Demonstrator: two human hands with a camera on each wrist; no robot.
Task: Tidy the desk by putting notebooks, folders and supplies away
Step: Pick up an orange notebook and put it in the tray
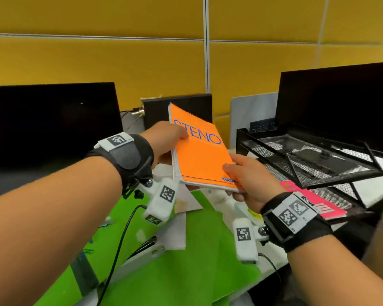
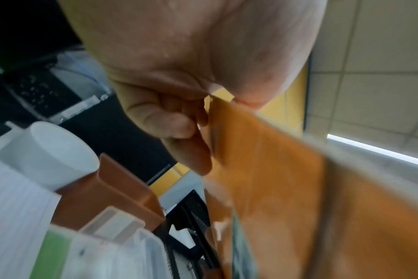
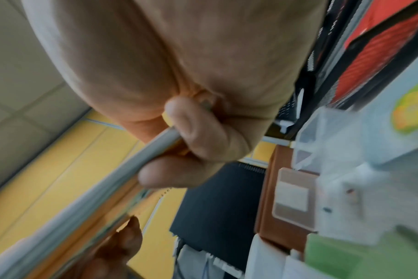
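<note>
Steno notebook (image 1: 199, 151) was held above the desk, left of the mesh tray (image 1: 307, 160), left hand (image 1: 164, 138) and right hand (image 1: 250, 177) pinching opposite edges; judged light, flexible, best gripped edgewise.

The steno notebook (image 1: 199, 155) has a smooth matt orange card cover over white paper leaves, the tray rack (image 1: 307, 160) at the desk's right edge is black metal mesh, and the wrist straps (image 1: 128, 155) are black cloth.
</note>
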